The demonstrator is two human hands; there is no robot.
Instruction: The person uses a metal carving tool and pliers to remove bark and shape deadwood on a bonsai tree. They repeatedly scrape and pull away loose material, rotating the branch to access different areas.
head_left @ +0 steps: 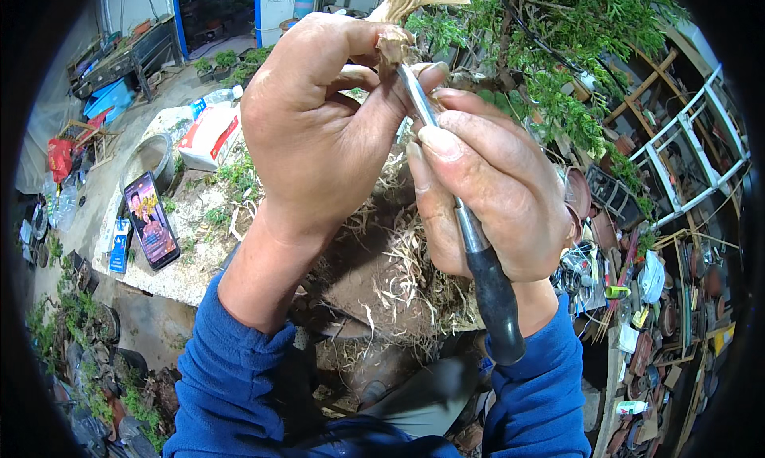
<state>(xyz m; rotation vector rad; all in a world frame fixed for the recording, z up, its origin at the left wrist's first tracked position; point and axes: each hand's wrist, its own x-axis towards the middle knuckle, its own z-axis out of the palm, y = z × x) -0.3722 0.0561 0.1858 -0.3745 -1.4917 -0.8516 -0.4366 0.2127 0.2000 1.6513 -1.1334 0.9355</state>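
Note:
My left hand (315, 131) is closed around a pale, bark-stripped piece of wood (396, 5) at the top centre. A forked end of it sticks up above the fingers. My right hand (506, 191) grips a carving tool (494, 299) with a black handle and a slim metal shaft. The shaft slants up to the left, and its tip meets the wood beside my left thumb and fingers. Whether the wood joins the green tree behind it is hidden by my hands. Pale wood shavings (406, 275) lie below my hands.
Left, a phone (150, 219) with a lit screen stands near a blue packet (119, 245), a grey basin (151, 159) and a white-and-red package (209, 137). A leafy green tree (550, 44) fills the upper right. Beyond it are a white metal frame (693, 147) and cluttered shelves.

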